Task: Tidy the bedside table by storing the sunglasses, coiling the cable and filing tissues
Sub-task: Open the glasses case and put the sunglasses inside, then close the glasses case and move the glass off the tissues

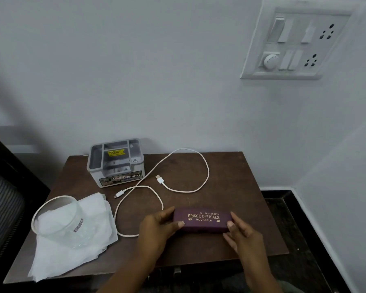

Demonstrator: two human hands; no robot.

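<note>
The dark wooden table (230,187) stands against the wall. The tissues (76,240) sprawl over its front-left corner, pinned under a clear glass jar (57,216) lying on its side, perhaps to keep them from drifting. At the back-left edge sits a grey organiser box (116,163), compartments up, probably where things will be filed. The white cable (178,176) loops loosely across the middle, uncoiled. Near the front edge lies the closed maroon glasses case (202,219); the left hand (156,231) and right hand (243,235) clasp its two ends, fingers wrapped on it, likely steadying it for opening. No sunglasses show; presumably they are inside.
</note>
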